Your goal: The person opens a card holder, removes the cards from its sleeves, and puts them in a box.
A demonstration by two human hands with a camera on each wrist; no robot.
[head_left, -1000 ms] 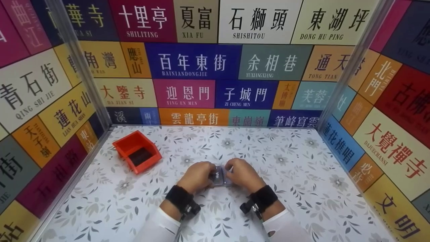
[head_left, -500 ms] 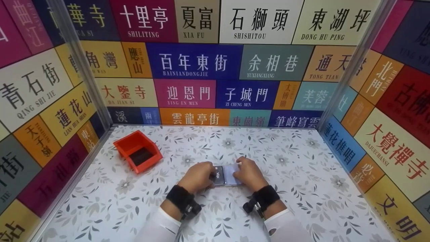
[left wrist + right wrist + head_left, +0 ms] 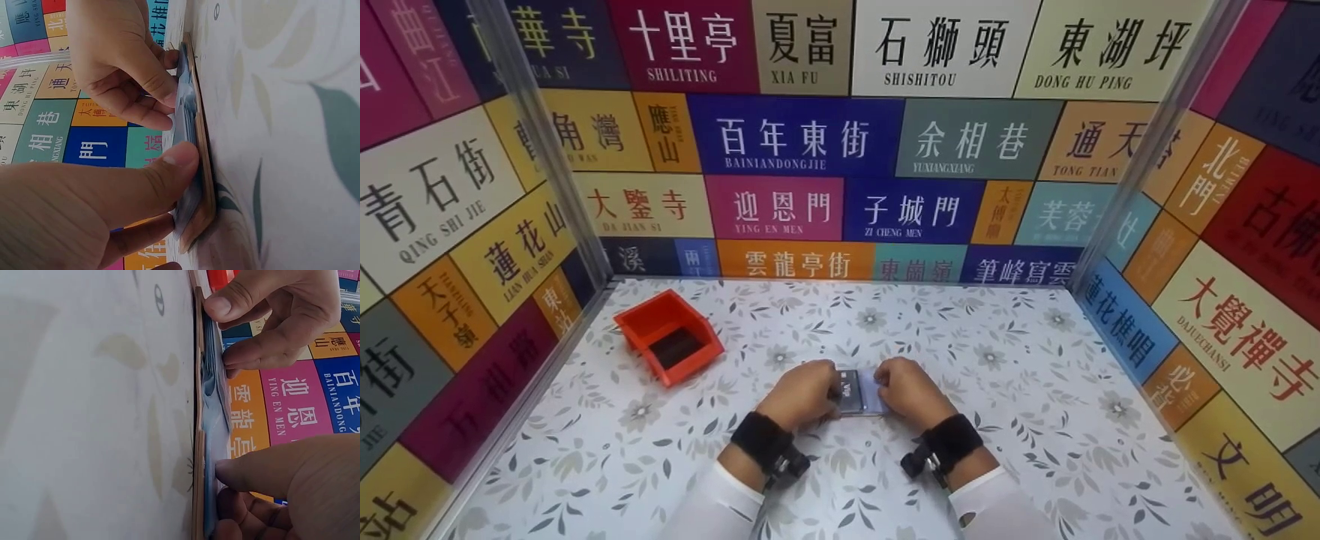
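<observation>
A small card holder lies spread on the patterned table. Its brown cover rests flat under a stack of clear plastic sleeves. A dark card marked "Vip" shows on its left half. My left hand grips the left side, thumb at the near edge of the sleeves and fingers along the stack. Over the right half, my right hand has its thumb and curled fingers pinching a bluish clear sleeve. The fingertips are partly hidden in the head view.
An orange-red open bin with a dark patch inside stands at the back left of the table. Walls covered in coloured sign panels enclose the back and both sides. Both wrists carry black camera straps.
My right hand first moved right, uncovering more of the clear sleeve, then came slightly back left. My left hand stays at the card holder's left side.
</observation>
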